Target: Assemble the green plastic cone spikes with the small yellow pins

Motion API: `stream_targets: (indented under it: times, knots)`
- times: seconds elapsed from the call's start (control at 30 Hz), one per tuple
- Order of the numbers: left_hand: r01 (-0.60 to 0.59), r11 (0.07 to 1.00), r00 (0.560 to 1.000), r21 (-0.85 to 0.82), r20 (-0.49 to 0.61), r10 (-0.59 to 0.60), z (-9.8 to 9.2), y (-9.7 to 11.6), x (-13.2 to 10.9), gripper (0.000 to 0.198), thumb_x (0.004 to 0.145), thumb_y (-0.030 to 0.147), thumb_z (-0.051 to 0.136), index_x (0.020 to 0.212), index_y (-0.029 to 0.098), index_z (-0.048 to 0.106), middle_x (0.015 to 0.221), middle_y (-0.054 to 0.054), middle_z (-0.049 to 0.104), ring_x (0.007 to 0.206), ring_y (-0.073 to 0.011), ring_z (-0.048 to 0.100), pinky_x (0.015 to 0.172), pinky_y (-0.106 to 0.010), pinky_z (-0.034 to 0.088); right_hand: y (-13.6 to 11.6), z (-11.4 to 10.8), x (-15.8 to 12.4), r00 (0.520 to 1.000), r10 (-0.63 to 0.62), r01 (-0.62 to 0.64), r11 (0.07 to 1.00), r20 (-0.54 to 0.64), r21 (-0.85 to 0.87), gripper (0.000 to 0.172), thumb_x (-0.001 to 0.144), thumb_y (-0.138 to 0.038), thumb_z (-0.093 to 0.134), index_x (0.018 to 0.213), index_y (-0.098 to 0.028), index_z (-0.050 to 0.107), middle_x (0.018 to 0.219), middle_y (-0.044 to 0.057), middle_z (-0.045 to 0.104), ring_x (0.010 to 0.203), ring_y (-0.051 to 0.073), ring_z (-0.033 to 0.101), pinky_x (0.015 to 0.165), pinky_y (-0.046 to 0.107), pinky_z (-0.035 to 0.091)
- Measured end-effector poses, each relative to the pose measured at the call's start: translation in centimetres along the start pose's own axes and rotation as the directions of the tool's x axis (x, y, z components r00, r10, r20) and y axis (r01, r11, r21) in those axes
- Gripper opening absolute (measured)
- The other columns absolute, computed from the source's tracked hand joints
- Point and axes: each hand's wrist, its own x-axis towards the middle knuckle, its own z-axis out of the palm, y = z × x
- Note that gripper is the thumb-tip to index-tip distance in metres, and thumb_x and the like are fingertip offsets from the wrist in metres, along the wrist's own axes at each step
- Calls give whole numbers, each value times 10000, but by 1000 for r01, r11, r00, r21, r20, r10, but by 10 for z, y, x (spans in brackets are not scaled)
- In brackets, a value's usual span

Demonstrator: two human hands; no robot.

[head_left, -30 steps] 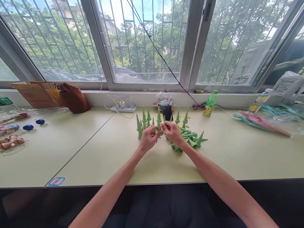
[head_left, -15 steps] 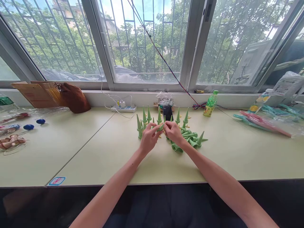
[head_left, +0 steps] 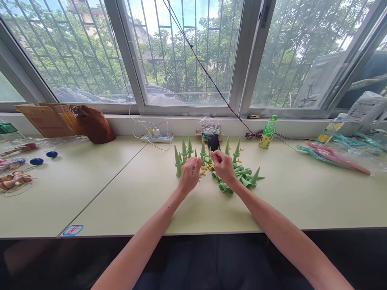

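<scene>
My left hand (head_left: 190, 174) is closed above the table, its fingertips turned inward; what it holds, if anything, is hidden. Facing it with a small gap between, my right hand (head_left: 223, 165) makes a pinch, and I cannot make out what is in it. A round green piece (head_left: 207, 159) shows in the gap, but whether a hand touches it is unclear. Small yellow plastic pieces (head_left: 205, 170) lie scattered below. Pointed green plastic spikes (head_left: 177, 161) stand upright on the left and behind the hands. By my right wrist lies a heap of green hollow cones (head_left: 242, 175).
A dark phone (head_left: 213, 142) leans at the back. Along the window sill are a power strip (head_left: 159, 138), a green-capped bottle (head_left: 268, 132) and a brown pouch (head_left: 95, 125). Plastic-wrapped items (head_left: 338, 155) lie at right; blue balls (head_left: 36, 161) and wooden toys (head_left: 15, 180) at left.
My hands were together on a green cone and have now drawn slightly apart. The cone no longer shows between my fingers as it did, and the yellow pieces are more exposed.
</scene>
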Motion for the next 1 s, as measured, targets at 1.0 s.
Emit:
stream_targets:
  times: [1.0]
  knots:
    - [246,944,921,-221,358,-156,-6,5,-1,388,822,529,603,712,164,532,456,21,518,378,-99,483,364,-199,329,0,3,-2,992,58,-70,992,112,109,400,904,-487,471,634,-195,420,565,-40,348,505,90,313,470,232,277]
